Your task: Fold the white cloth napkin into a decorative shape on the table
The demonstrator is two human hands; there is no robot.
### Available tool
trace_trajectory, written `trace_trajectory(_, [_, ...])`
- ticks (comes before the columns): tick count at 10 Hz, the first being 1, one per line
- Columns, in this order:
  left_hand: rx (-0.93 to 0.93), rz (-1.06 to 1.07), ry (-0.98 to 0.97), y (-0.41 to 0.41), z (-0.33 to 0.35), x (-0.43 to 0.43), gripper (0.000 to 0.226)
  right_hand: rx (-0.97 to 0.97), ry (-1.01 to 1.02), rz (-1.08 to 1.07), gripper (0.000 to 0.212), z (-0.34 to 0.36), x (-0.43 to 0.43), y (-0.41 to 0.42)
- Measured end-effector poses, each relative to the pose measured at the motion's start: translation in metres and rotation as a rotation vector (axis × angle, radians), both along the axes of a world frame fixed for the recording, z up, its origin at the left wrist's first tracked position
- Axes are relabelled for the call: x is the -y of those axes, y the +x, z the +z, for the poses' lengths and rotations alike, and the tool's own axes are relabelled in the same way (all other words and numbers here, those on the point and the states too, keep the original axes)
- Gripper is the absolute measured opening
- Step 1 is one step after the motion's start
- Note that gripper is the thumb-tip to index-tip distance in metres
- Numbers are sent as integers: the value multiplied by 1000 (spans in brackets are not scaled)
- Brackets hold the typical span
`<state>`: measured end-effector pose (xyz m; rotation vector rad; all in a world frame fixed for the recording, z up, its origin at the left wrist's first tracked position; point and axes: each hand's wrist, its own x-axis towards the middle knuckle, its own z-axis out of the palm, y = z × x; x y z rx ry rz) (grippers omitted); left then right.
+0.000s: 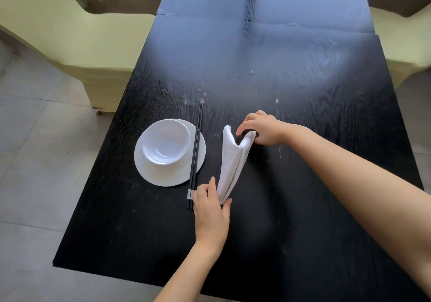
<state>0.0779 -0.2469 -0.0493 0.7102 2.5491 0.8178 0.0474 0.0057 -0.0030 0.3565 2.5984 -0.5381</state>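
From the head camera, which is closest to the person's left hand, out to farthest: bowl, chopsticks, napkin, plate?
1. napkin, pinched by the left hand at its near end.
2. chopsticks, just left of it.
3. plate, farther left.
4. bowl, on the plate, farthest.

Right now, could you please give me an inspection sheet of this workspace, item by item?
Surface: black wood-grain table, with pale scuffs and glare toward the far end.
Job's things: white napkin, folded long and narrow, with two rounded tips at its far end.
Clutter: white bowl on a white plate; black chopsticks lie across the plate's right rim.
Hands: left hand pinches the napkin's near end; right hand grips its far right tip.
Cables: nothing seen.
Surroundings: pale yellow seats on both sides of the table; grey tiled floor.
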Motion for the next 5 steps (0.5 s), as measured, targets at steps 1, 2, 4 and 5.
trace_trajectory(1, [49,5,-20,0,7,2,64,44,30,-8,55,6,2,5])
trace_trajectory(2, [77,-1,-80,2,13,4,65,42,28,-112,64,7,5,14])
trace_trajectory(4, [80,-51,-125,3,39,15,61,113,-91,-468,75,4,23,50])
trace_trajectory(5, [80,-131,-165,-11,57,10,53,181,-92,-518,76,8,31,69])
